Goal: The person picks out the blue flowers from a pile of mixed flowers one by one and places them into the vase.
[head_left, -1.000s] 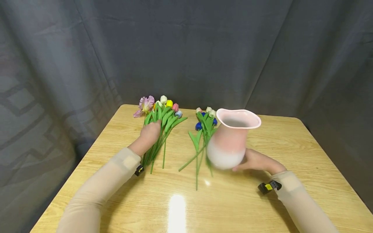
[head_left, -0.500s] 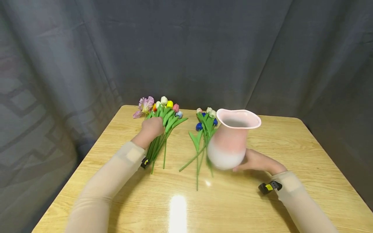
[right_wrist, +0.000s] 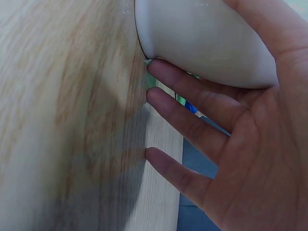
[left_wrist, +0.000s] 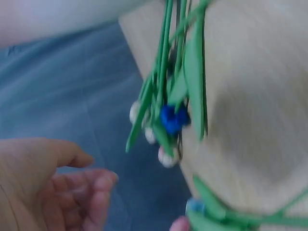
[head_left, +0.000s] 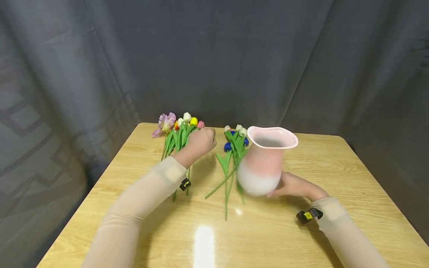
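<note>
R hand (head_left: 294, 185) at wht-pink vase (head_left: 261, 167), L hand (head_left: 201, 142) prob. abv tulips (head_left: 182, 134)

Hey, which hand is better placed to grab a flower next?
Likely the left hand: it looks empty and is close to the left bunch of flowers, while the right hand touches the vase.

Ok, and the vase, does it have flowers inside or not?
Empty, as far as visible: no stems rise out of the vase; its inner bottom is hidden.
</note>
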`<control>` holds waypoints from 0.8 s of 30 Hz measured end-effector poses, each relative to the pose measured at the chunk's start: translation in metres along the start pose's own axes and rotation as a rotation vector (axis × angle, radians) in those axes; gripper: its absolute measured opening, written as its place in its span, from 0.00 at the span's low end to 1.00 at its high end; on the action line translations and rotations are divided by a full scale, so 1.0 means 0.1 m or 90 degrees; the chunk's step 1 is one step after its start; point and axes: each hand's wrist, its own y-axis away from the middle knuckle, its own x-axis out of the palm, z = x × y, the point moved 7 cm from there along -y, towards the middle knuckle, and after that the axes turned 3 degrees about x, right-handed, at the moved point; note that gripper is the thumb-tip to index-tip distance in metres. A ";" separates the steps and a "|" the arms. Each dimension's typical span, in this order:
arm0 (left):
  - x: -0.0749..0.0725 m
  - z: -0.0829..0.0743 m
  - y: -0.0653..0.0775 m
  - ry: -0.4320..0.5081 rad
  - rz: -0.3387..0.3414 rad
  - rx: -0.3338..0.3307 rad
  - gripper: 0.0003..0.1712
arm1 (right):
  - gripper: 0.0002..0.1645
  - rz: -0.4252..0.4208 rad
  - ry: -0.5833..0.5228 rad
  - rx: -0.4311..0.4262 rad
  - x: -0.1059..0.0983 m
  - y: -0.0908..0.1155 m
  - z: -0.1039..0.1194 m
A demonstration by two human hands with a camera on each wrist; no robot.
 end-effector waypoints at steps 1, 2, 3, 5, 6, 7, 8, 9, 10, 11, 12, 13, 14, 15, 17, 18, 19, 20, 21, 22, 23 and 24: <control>0.03 -0.07 -0.01 0.015 0.001 0.015 0.09 | 0.50 0.000 0.001 -0.001 0.00 0.00 0.00; 0.08 -0.13 -0.02 0.036 0.004 0.029 0.10 | 0.50 0.000 0.001 -0.002 0.00 0.00 0.01; 0.12 -0.19 -0.02 0.054 0.011 0.042 0.10 | 0.50 -0.001 0.002 -0.004 0.00 -0.01 0.01; 0.24 -0.28 -0.03 0.079 0.030 0.063 0.09 | 0.50 -0.001 0.004 -0.006 0.00 -0.01 0.02; 0.31 -0.32 -0.04 0.083 0.041 0.071 0.09 | 0.51 -0.001 0.003 -0.007 0.00 -0.02 0.02; 0.38 -0.35 -0.04 0.084 0.056 0.076 0.07 | 0.51 -0.001 0.004 -0.007 -0.01 -0.02 0.03; 0.45 -0.37 -0.05 0.086 0.075 0.081 0.07 | 0.51 -0.001 0.003 -0.007 -0.01 -0.03 0.03; 0.51 -0.39 -0.05 0.087 0.091 0.083 0.06 | 0.51 -0.002 0.002 -0.006 -0.01 -0.03 0.03; 0.57 -0.40 -0.06 0.092 0.107 0.083 0.06 | 0.50 -0.002 0.001 -0.006 -0.01 -0.03 0.03; 0.63 -0.41 -0.07 0.098 0.120 0.082 0.05 | 0.50 -0.002 0.001 -0.004 -0.01 -0.03 0.03; 0.68 -0.41 -0.08 0.111 0.135 0.077 0.05 | 0.50 -0.003 -0.001 -0.002 -0.01 -0.03 0.03; 0.73 -0.41 -0.09 0.124 0.149 0.071 0.05 | 0.49 -0.003 -0.002 0.001 -0.01 -0.03 0.03; 0.77 -0.41 -0.10 0.139 0.162 0.065 0.05 | 0.50 -0.003 -0.004 0.002 -0.01 -0.03 0.02; 0.81 -0.41 -0.11 0.163 0.175 0.057 0.06 | 0.50 -0.002 -0.005 0.002 -0.01 -0.03 0.02; 0.89 -0.41 -0.12 0.207 0.200 0.041 0.08 | 0.50 -0.001 -0.003 0.001 -0.01 -0.03 0.02; 0.92 -0.41 -0.13 0.230 0.211 0.034 0.10 | 0.50 -0.001 -0.004 0.000 -0.01 -0.03 0.02; 0.95 -0.42 -0.13 0.254 0.221 0.027 0.12 | 0.50 -0.001 -0.005 -0.002 -0.01 -0.03 0.02; 0.98 -0.43 -0.14 0.279 0.230 0.020 0.14 | 0.50 -0.001 -0.006 -0.003 -0.01 -0.03 0.02; 1.00 -0.43 -0.15 0.296 0.236 0.014 0.17 | 0.50 -0.001 -0.008 -0.003 -0.01 -0.02 0.02; 1.02 -0.44 -0.16 0.304 0.238 0.012 0.19 | 0.50 -0.002 -0.008 -0.003 -0.01 -0.02 0.03; 1.05 -0.45 -0.16 0.314 0.240 0.007 0.21 | 0.50 -0.002 -0.009 -0.002 -0.02 -0.02 0.03; 1.07 -0.45 -0.17 0.323 0.241 0.001 0.23 | 0.50 -0.001 -0.010 -0.001 -0.02 -0.01 0.03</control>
